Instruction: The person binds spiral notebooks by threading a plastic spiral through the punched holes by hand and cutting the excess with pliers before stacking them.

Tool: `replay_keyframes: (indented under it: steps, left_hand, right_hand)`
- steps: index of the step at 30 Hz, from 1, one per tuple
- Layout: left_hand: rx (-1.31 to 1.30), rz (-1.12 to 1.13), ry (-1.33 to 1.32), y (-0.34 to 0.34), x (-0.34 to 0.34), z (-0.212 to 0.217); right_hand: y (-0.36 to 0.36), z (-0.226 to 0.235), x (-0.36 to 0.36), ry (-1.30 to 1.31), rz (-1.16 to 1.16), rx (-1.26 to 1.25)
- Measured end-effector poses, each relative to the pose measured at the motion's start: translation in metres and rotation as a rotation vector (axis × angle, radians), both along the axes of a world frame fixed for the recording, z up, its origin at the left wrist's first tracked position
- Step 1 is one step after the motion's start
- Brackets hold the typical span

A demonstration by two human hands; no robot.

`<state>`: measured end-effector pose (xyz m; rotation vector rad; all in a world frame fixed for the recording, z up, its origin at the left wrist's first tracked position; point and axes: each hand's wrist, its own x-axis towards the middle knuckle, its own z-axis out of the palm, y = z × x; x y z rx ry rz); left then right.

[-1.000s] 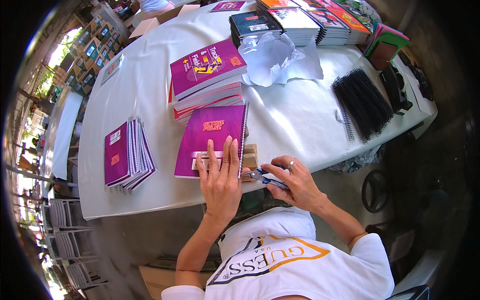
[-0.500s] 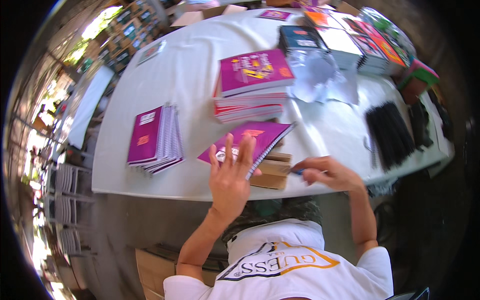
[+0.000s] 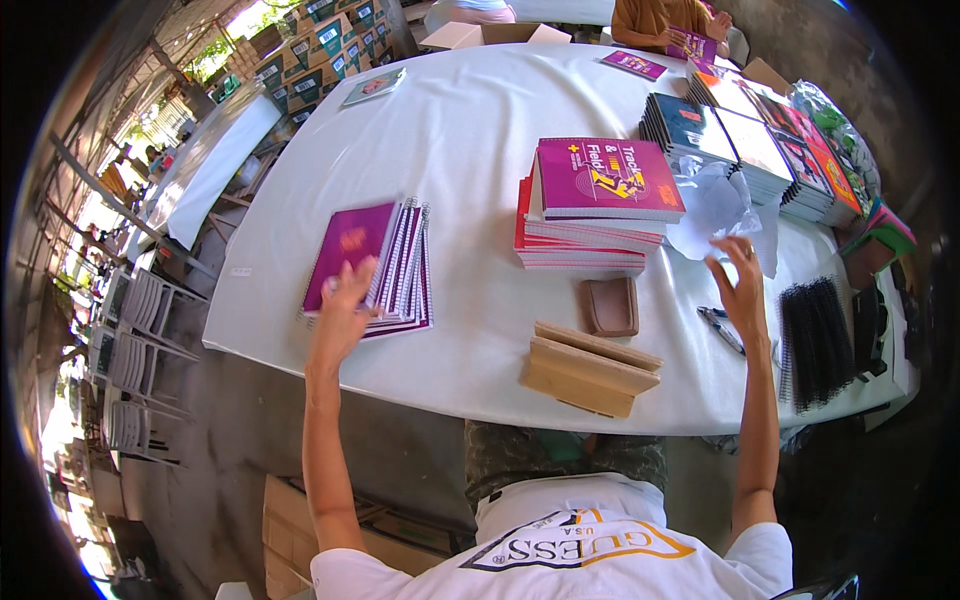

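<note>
Purple spiral notebook [image 3: 352,250] lies on top of a fanned pile of bound notebooks [image 3: 405,275], under the fingertips of the left hand [image 3: 342,312], which rests flat on its near corner rather than gripping, seemingly to square it onto the pile. The right hand [image 3: 742,290] hangs open and empty above the table [image 3: 470,130], fingers spread, nearest the crumpled clear plastic wrap [image 3: 720,205] beyond it. Just beneath that hand lie pliers [image 3: 722,327]; to its right, black binding coils [image 3: 818,340]. Between the hands stand a stack of red and purple booklets [image 3: 592,205], a brown pad [image 3: 611,306] and a wooden block jig [image 3: 588,368], none blocking either hand.
</note>
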<state>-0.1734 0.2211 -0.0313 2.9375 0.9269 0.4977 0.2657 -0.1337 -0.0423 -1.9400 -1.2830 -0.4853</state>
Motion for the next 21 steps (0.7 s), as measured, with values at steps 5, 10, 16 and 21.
replay_keyframes:
  steps: [5,10,16,21]
  left_hand:
    - [-0.155,0.01,-0.001,0.004,-0.003,-0.017]
    - [0.09,0.032,-0.198,-0.025,0.024,0.0]
    - [-0.197,-0.176,-0.523,-0.064,0.127,0.02]
    - [-0.906,-0.489,-0.879,-0.094,0.209,0.052]
  right_hand:
    - [0.097,0.023,0.05,0.178,-0.28,-0.086]
    - [0.116,0.05,0.069,0.784,-0.132,-0.273]
    - [0.099,0.065,0.05,0.518,-0.203,-0.085]
    - [0.033,0.091,-0.036,0.717,0.126,0.272]
